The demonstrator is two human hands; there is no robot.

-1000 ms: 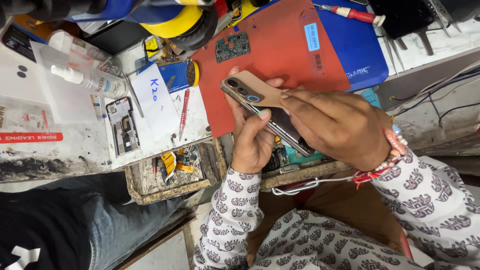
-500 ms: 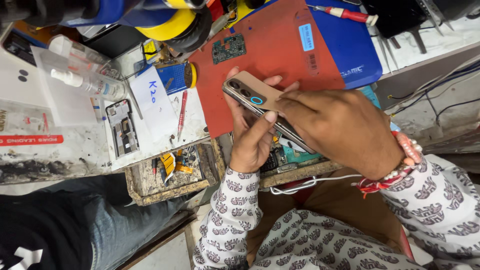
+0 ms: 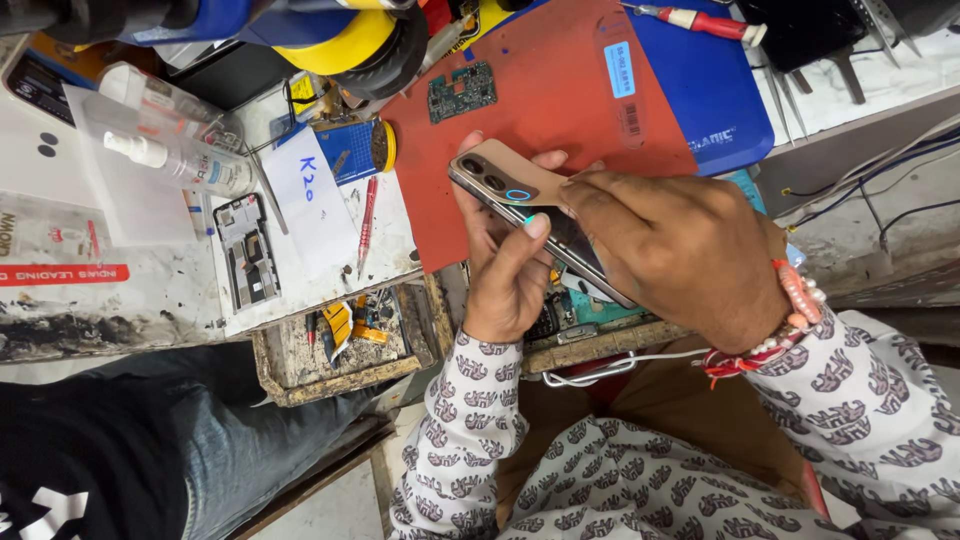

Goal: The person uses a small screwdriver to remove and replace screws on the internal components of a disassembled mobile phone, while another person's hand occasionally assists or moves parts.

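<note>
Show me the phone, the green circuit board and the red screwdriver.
phone (image 3: 500, 185): head view, tan back near the camera lenses.
circuit board (image 3: 462, 93): head view, middle of the board.
screwdriver (image 3: 700, 19): head view, red handle.

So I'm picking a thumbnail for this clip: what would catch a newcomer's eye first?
First the phone, camera end up, held at the centre between the left hand and the right hand. Behind them the red mat fills the upper middle, with a small circuit board lying on it. At the left edge, a clear spray bottle lies on the cluttered white bench.
</note>
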